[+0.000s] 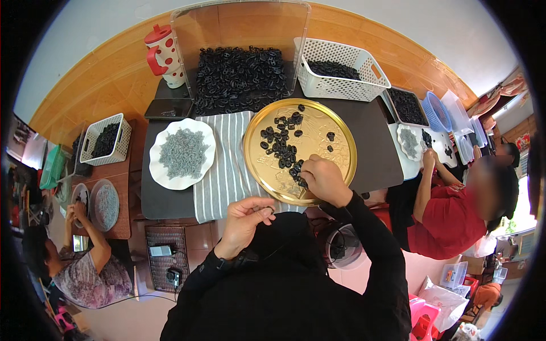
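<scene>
A round gold tray [335,122] carries a loose spread of small black plastic pieces [278,143], oval and ring-like. Over the tray's near right part, my right hand [325,181] has its fingers bent down onto a cluster of these pieces; what its fingertips hold is hidden. Just off the tray's near left rim, my left hand [245,223] is closed in a pinch. A tiny dark piece shows at its thumb and fingertip, too small to tell exactly. Left of the tray, a white scalloped plate [156,173] holds a heap of small clear-grey pieces [183,153].
A striped cloth [219,193] lies under the tray's left side. Behind stand a clear bin [239,31] of black pieces, a white basket [347,88], a red-dotted tumbler [169,57] and a dark phone [169,108]. Two people work at side tables, left and right.
</scene>
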Tool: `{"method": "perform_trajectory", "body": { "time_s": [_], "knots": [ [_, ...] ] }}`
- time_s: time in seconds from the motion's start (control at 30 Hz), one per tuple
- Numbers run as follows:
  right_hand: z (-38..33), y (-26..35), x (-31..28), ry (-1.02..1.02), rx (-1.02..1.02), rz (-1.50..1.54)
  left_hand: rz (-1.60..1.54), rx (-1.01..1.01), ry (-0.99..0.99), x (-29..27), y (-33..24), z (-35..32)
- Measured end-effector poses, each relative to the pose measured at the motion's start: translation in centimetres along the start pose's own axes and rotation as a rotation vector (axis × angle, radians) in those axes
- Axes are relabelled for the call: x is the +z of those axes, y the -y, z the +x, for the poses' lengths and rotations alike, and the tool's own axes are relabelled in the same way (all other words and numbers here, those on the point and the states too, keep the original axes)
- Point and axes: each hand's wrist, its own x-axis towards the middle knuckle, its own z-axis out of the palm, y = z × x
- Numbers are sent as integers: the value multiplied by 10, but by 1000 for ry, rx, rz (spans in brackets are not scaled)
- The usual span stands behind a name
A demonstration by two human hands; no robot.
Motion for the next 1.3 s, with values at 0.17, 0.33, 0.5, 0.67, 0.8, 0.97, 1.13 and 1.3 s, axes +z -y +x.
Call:
{"method": "perform_trajectory", "body": {
  "time_s": [0.17, 0.33, 0.5, 0.67, 0.8, 0.97, 1.13, 1.3],
  "knots": [
    [7, 8, 5, 96, -10, -107, -1, 33, -28, -5, -4, -1],
    [4, 1, 9, 137, 61, -94, -2, 5, -41, -10, -3, -1],
    [-4, 18, 1, 14, -87, 10, -8, 12, -48, -14, 2, -3],
    [-3, 36, 13, 54, -369, -207, 26, 48, -53, -10, 3, -3],
    [-1, 46, 17, 82, -413, -405, 56, 61, -67, -9, 3, -4],
    [-2, 33, 19, 14, -294, -196, 40, 99, -89, -5, 2, -5],
    [-18, 45, 11, 8, -65, 432, 43, 112, -89, -2, 3, -2],
    [-36, 61, 32, 82, 134, 952, 60, 129, -85, 7, 2, 1]
  ]
}}
